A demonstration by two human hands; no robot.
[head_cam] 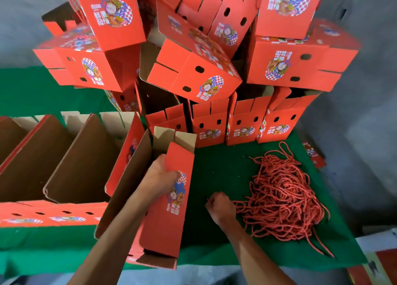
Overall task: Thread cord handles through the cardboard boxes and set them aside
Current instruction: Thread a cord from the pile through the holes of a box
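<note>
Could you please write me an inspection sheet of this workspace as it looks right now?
Surface: green cloth covers the table.
Job's things: open red box at the near edge; pile of red cords to its right.
Clutter: heap of red boxes stacked at the back; row of open boxes lying at the left.
Grips: left hand holds the box's wall near its top; right hand pinches cord at the pile's left edge.
Cables: nothing seen, apart from the cords.
Surroundings: grey floor beyond the table; more printed cardboard at the lower right.
</note>
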